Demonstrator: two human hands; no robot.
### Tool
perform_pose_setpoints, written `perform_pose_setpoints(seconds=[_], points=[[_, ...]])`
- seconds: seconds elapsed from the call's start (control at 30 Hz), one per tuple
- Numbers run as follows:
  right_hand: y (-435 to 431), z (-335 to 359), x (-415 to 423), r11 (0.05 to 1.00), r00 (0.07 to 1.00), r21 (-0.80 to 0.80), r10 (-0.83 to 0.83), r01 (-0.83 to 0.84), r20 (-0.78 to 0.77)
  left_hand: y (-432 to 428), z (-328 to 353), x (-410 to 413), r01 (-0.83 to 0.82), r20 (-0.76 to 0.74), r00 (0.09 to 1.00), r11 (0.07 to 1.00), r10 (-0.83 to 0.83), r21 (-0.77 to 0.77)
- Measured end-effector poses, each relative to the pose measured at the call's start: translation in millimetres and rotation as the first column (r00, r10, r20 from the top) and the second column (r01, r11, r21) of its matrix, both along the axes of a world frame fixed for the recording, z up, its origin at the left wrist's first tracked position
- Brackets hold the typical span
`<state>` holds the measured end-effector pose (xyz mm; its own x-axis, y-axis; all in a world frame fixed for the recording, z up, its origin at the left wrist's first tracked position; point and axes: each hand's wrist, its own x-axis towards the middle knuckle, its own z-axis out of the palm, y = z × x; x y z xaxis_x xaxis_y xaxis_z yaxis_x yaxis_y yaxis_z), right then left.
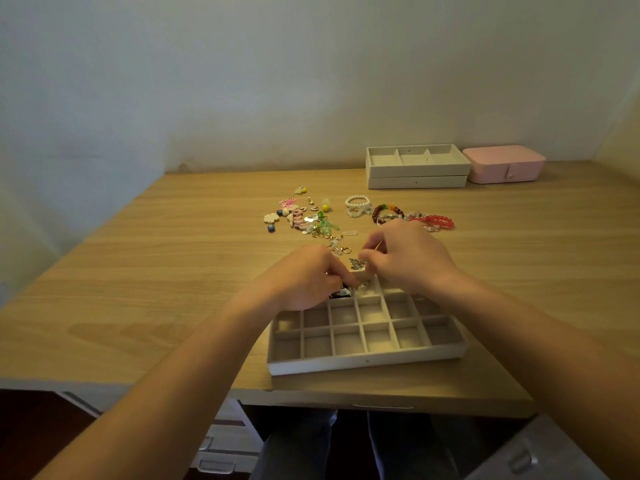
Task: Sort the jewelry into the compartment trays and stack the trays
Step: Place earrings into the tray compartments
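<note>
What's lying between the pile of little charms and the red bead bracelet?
In the head view: pearl bracelets, a brown bead bracelet and some clear beads, between the charm pile and the red bracelet.

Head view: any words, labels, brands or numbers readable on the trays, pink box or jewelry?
None readable.
Grid tray, stacked trays and pink box show plain faces, only a small dark dot on the tray fronts.
Loose jewelry is too small and blurred to tell any marking.

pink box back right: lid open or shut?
Shut. The pink box has its lid down flush on the base, and the front tab hangs over the seam.
</note>
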<state>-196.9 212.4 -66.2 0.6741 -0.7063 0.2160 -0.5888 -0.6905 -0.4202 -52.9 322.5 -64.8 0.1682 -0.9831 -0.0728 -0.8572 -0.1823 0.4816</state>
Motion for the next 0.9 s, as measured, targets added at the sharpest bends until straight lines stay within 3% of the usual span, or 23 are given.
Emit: perform_pose_setpoints(seconds=[0.23, 0.5, 0.67, 0.9], points=[[1.8, 5.2, -8.3, 0.963, 0.986, 0.216, 0.164, -0.163, 0.016, -1.9, -1.2, 3.1, -0.011, -0.025, 1.0, 1.0, 0.011, 0.016], [2.8, 4.2, -5.1, 0.972, 0.988, 0.177, 0.153, -0.157, 0.037, -3.8, -3.4, 6.1, -0.024, -0.05, 0.998, 1.0, 0.023, -0.006], [-2.8, 0.0, -5.6, 0.965, 0.984, 0.201, 0.178, -0.171, -0.014, -3.3, -4.9, 1.8, -0.021, -0.066, 0.998, 0.995, 0.015, -0.1], [-5.2, -2.1, -8.6, 0.975, 0.99, 0.172, 0.13, -0.138, 0.053, -6.2, -6.8, -6.9, 0.051, 0.113, 0.992, 0.998, -0.046, -0.045]])
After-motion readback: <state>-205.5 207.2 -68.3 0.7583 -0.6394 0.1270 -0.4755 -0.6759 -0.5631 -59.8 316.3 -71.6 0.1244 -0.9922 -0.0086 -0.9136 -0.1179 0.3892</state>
